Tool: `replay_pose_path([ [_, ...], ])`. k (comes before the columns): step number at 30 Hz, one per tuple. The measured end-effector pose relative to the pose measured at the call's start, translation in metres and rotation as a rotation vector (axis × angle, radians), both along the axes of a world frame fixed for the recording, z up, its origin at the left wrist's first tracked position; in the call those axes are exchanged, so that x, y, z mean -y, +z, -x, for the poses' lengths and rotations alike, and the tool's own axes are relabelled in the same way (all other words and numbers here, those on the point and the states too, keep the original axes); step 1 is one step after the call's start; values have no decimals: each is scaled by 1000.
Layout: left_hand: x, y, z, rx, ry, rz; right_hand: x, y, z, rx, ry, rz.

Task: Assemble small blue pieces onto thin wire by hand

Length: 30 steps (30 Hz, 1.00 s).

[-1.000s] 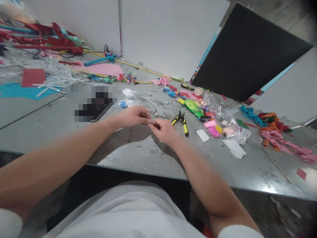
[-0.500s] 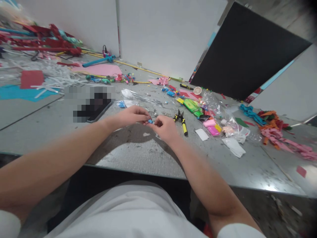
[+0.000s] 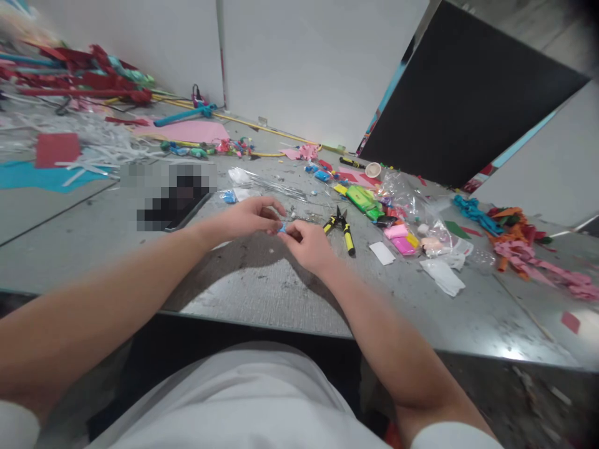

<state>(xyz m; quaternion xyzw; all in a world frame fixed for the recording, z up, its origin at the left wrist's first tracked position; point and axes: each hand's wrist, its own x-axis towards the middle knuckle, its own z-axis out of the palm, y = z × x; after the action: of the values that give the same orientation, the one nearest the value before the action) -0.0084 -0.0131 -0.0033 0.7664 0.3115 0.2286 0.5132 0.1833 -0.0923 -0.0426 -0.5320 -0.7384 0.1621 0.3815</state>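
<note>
A small blue piece of what looks like modelling clay [image 3: 282,229] shows between the fingertips of both hands, just above the table. My left hand [image 3: 255,215] pinches it from the left, its upper fingers curled over. From the right, my right hand [image 3: 306,242] grips it between thumb and forefinger. The fingers cover most of the piece, so its shape is unclear. Just right of my right hand lie yellow-and-black pliers [image 3: 345,232] with their jaws spread. Thin metal wires [image 3: 276,185] lie beyond the hands, beside a small packet of blue clay [image 3: 229,196].
A dark phone-like object [image 3: 182,202], partly blurred out, lies to the left. Coloured clay packs [image 3: 362,201] and plastic wrap [image 3: 402,193] spread across the right. Paper strips [image 3: 112,137] and red crepe pieces [image 3: 98,68] pile up at the far left. A white panel [image 3: 304,62] stands behind.
Both hands have shifted very slightly, and the fingers have moved around the blue piece. My left upper fingers look a little more raised. The things on the table stay put.
</note>
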Motion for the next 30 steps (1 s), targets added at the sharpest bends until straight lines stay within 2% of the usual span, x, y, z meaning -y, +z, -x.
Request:
replay_pose_path([
  [4, -2, 1, 2, -49, -12, -21, 6, 2, 4, -60, 101, -48],
  [6, -2, 1, 2, -78, -9, -47, 8, 2, 6, -116, 106, -73],
  [13, 7, 8, -2, -23, 26, 57, 0, 0, -1, -201, -66, 10],
  [18, 7, 9, 1, -158, -55, -96, -3, -1, -2, -103, -125, 35],
  [20, 5, 6, 2, -171, -56, -108, -1, 1, 0, -74, -129, 29],
  [26, 4, 1, 0, -16, -42, 52, 2, 3, 2, -69, -127, 4],
  [30, 3, 0, -1, 4, -58, 73, -1, 2, -1, -50, -91, -15],
])
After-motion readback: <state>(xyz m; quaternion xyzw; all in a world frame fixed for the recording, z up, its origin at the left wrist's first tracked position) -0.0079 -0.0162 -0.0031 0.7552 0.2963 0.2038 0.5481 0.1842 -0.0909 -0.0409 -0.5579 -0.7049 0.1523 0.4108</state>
